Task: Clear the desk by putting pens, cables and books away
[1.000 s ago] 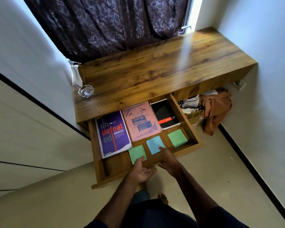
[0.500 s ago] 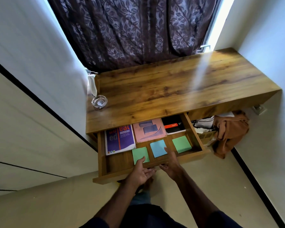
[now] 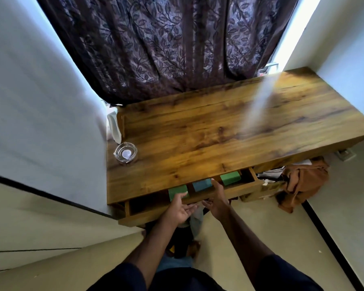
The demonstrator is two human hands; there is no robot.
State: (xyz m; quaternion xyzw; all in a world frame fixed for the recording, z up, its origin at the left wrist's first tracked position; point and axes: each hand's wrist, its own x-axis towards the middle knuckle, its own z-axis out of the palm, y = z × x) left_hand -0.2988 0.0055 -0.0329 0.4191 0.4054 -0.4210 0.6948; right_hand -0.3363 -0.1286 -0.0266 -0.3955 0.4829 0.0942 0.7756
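The wooden desk (image 3: 219, 139) has a drawer (image 3: 147, 215) pushed most of the way in. Only a narrow strip of the drawer shows, with a green pad (image 3: 177, 191), a blue pad (image 3: 202, 184) and a second green pad (image 3: 230, 177). The books in the drawer are hidden under the desktop. My left hand (image 3: 180, 208) touches the drawer's front edge, palm up and fingers straight. My right hand (image 3: 218, 201) presses against the same front edge with its fingers extended over the rim.
A glass ashtray (image 3: 126, 152) stands on the desk's left front corner. A dark leaf-pattern curtain (image 3: 166, 49) hangs behind the desk. Brown cloth (image 3: 301, 181) and clutter sit under the desk's right side. White walls close in left and right.
The drawer has slid inward under both hands. The three books have gone out of sight beneath the desktop, and only the pads still show.
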